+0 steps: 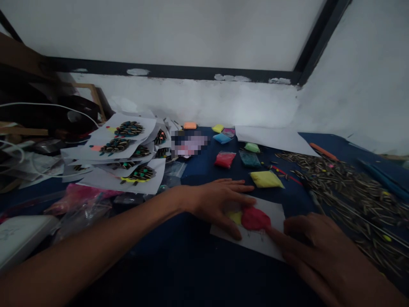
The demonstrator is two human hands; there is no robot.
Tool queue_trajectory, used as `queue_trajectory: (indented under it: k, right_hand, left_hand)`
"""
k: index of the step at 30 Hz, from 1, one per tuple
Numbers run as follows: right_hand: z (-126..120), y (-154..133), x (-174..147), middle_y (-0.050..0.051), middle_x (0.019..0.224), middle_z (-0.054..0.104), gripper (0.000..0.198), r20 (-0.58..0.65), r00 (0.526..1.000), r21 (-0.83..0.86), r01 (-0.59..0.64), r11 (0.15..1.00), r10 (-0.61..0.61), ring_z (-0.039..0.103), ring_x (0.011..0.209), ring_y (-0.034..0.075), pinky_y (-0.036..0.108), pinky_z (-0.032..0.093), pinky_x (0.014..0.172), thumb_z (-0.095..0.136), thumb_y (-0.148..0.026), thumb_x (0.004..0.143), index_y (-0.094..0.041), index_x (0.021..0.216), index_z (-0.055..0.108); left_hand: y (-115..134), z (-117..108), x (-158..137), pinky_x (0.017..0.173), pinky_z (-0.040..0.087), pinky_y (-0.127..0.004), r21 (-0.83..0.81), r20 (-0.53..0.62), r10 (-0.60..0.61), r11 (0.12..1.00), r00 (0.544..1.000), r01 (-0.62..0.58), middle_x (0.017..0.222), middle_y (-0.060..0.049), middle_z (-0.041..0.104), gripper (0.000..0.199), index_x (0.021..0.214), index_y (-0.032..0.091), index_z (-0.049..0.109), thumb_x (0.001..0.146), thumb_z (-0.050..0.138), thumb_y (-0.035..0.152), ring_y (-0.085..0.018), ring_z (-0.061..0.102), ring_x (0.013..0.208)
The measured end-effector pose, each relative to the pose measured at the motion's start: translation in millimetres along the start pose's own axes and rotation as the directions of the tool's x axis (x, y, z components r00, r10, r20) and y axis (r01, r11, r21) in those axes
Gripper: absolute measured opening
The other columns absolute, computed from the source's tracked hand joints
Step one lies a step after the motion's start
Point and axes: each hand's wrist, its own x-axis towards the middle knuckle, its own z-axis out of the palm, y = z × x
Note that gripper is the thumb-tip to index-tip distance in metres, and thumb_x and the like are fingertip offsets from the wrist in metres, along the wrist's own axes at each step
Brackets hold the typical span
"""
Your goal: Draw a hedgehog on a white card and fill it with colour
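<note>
A small white sheet (pixel 275 245) lies on the dark blue table cover, with a flattened red clay patch (pixel 255 218) and a smaller yellow clay patch (pixel 235 218) side by side on it. Thin drawn lines show below the red patch. My left hand (pixel 220 200) rests over the sheet's left and upper part, fingers spread, thumb beside the yellow clay. At the right, my right hand (pixel 322 247) touches the red patch's edge with an outstretched index finger; its other fingers are partly bent and hold nothing visible.
Packets of clay, among them a yellow packet (pixel 266 179) and a red packet (pixel 225 159), lie beyond the sheet. Striped seeds (pixel 348 183) cover the right side. Seed-covered pictures (pixel 128 147) are stacked at left, near plastic bags (pixel 83 213) and a white box (pixel 25 238).
</note>
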Motion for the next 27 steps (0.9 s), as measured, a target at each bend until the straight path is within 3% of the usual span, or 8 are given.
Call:
queue_trajectory:
  k: [6, 11, 19, 24, 27]
  right_hand:
    - [0.8, -1.1, -2.1, 0.007, 0.091, 0.062, 0.039, -0.034, 0.997, 0.007, -0.069, 0.998, 0.069, 0.059, 0.078, 0.021, 0.034, 0.049, 0.064, 0.051, -0.024, 0.085, -0.024, 0.123, 0.059]
    - [2.9, -5.8, 8.4, 0.009, 0.095, 0.062, 0.036, 0.013, 0.996, 0.017, -0.092, 0.996, 0.091, 0.06, 0.08, 0.021, 0.035, 0.051, 0.066, 0.052, -0.03, 0.086, -0.022, 0.119, 0.061]
    - [1.1, -8.1, 12.0, 0.009, 0.092, 0.059, 0.031, 0.069, 0.997, 0.029, -0.035, 0.999, 0.033, 0.058, 0.078, 0.02, 0.035, 0.051, 0.065, 0.049, -0.027, 0.088, -0.021, 0.115, 0.062]
    - [1.4, -7.7, 12.3, 0.008, 0.082, 0.059, 0.027, 0.02, 1.0, -0.027, 0.02, 0.999, -0.02, 0.055, 0.067, 0.018, 0.033, 0.047, 0.057, 0.048, -0.025, 0.088, -0.021, 0.107, 0.066]
    - [1.4, -5.2, 9.8, 0.008, 0.085, 0.061, 0.027, -0.036, 0.998, -0.026, 0.053, 0.998, -0.054, 0.056, 0.07, 0.019, 0.033, 0.048, 0.059, 0.048, -0.025, 0.088, -0.023, 0.109, 0.065]
  left_hand:
    - [-0.7, 1.1, 0.2, 0.115, 0.007, -0.046, -0.006, -0.001, -0.008, 1.0, 1.0, 0.008, 0.155, -0.004, 0.016, 0.083, 0.142, 0.025, 0.035, 0.072, 0.067, 0.056, -0.027, 0.009, 0.143]
    - [0.0, 1.7, 0.6, 0.115, 0.008, -0.046, 0.008, -0.009, -0.019, 1.0, 1.0, 0.019, 0.155, -0.004, 0.017, 0.082, 0.142, 0.025, 0.035, 0.072, 0.067, 0.056, -0.026, 0.009, 0.143]
    - [-0.4, 0.6, -0.1, 0.115, 0.006, -0.045, -0.003, -0.002, -0.013, 1.0, 1.0, 0.013, 0.155, -0.005, 0.017, 0.082, 0.142, 0.025, 0.035, 0.073, 0.066, 0.057, -0.026, 0.008, 0.144]
    - [-2.1, 1.3, 0.0, 0.116, 0.005, -0.044, -0.007, 0.002, -0.009, 1.0, 1.0, 0.009, 0.155, -0.003, 0.016, 0.083, 0.142, 0.025, 0.034, 0.073, 0.065, 0.058, -0.026, 0.007, 0.144]
    - [-1.9, 1.3, 0.1, 0.116, 0.006, -0.045, -0.007, 0.004, -0.017, 1.0, 1.0, 0.017, 0.155, -0.003, 0.016, 0.083, 0.142, 0.025, 0.034, 0.073, 0.065, 0.058, -0.026, 0.007, 0.144]
